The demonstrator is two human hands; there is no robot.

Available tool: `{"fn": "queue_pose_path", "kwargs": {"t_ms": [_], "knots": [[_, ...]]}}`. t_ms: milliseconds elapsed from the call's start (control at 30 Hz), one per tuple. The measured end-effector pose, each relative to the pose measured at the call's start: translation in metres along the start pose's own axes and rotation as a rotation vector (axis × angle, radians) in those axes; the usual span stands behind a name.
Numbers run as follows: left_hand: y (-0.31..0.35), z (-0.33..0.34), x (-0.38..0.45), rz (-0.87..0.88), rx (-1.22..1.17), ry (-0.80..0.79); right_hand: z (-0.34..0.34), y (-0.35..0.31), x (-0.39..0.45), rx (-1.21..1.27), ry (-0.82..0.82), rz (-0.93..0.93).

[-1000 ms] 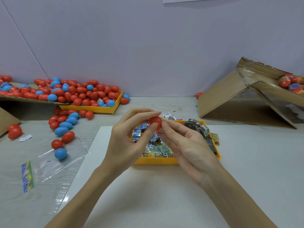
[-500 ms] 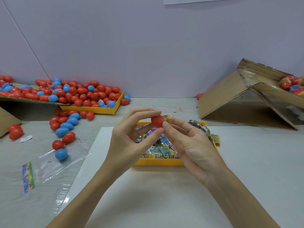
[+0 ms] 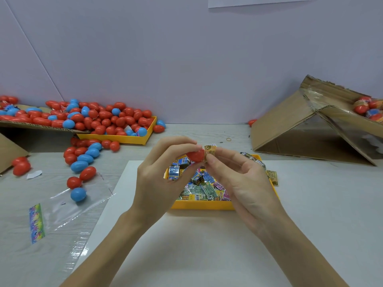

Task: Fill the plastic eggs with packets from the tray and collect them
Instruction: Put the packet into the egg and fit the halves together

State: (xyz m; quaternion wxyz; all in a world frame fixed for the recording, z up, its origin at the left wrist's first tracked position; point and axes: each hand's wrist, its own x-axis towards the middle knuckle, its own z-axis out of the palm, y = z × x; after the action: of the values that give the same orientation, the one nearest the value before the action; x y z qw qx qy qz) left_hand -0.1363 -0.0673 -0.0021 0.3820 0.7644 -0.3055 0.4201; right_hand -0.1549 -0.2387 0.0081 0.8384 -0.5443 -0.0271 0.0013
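Note:
My left hand (image 3: pixel 157 179) pinches a red plastic egg half (image 3: pixel 195 155) above the yellow tray (image 3: pixel 203 205) of colourful packets. My right hand (image 3: pixel 242 179) pinches a small gold packet (image 3: pixel 209 151) and holds it against the open side of the egg half. Both hands hover over the tray, which sits on a white sheet (image 3: pixel 186 245). Whether the other egg half is in either hand is hidden.
A second yellow tray (image 3: pixel 124 139) heaped with red and blue eggs stands back left, more eggs (image 3: pixel 85 158) spilling onto the table. A clear plastic bag (image 3: pixel 68 208) lies left. An open cardboard box (image 3: pixel 310 129) with filled eggs (image 3: pixel 371 109) lies back right.
Both hands have risen slightly. The right hand has brought a gold packet up to the red egg half, where one second ago only the egg showed between the fingers.

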Motion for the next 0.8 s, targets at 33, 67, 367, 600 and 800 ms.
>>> {"fn": "queue_pose_path", "kwargs": {"t_ms": [33, 67, 367, 600, 800], "knots": [[0.0001, -0.0003, 0.0004, 0.007, 0.012, 0.003, 0.0001, 0.0005, -0.0003, -0.025, 0.007, -0.022], [0.0003, -0.0005, 0.0007, 0.01, 0.018, 0.002, 0.0006, 0.0009, -0.0005, -0.045, 0.014, -0.039], [-0.0007, 0.0002, -0.0003, 0.028, 0.057, -0.012, 0.003, 0.0013, -0.0013, -0.083, 0.051, -0.066], [-0.0027, 0.0013, -0.0019, 0.098, 0.116, -0.005, 0.0012, 0.0037, -0.0011, -0.04, 0.06, -0.04], [-0.0033, 0.0013, -0.0029, 0.181, 0.163, -0.022, 0.0005, 0.0044, -0.0001, -0.039, 0.054, -0.026]]}}
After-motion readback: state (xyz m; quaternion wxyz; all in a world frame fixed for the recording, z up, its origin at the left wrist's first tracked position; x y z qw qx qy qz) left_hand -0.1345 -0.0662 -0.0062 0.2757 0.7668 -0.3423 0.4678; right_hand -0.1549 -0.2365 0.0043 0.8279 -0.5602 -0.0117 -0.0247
